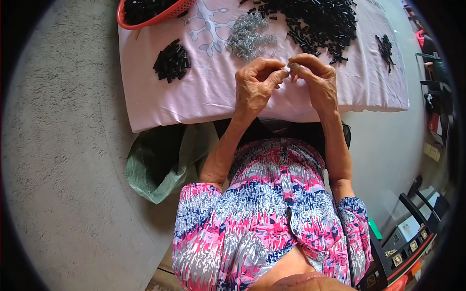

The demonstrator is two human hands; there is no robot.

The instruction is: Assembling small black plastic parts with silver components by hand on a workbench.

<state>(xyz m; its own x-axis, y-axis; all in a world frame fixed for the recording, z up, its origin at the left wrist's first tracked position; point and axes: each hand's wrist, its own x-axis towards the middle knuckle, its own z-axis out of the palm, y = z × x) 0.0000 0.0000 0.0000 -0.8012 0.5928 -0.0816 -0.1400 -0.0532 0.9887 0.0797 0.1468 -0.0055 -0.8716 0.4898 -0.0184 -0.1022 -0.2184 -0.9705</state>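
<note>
In the head view, both hands meet above the near part of a surface (213,94) covered with pink cloth. The left hand (253,86) has its thumb and forefinger curved toward each other, their tips just beside those of the right hand (321,80), which is bent in the same way. Whether the fingers grip a small piece between them I cannot tell; the spot is too small to make out.

Taking the hands as the clock's centre, a loose pile of clear, silvery small pieces (247,38) lies near them at 11 o'clock. A broad heap of short black tubular pieces (330,22) spreads at 1 o'clock, reaching the far edge of the view. A smaller black heap (172,62) sits at 9 o'clock, and a narrow black cluster (385,51) lies near 3 o'clock, well apart from the hands. At 10 o'clock, a red plastic basket (127,25) holds more black pieces. Below the surface, at 8 o'clock, a green sack (138,175) stands open-mouthed on the grey floor (63,145).
</note>
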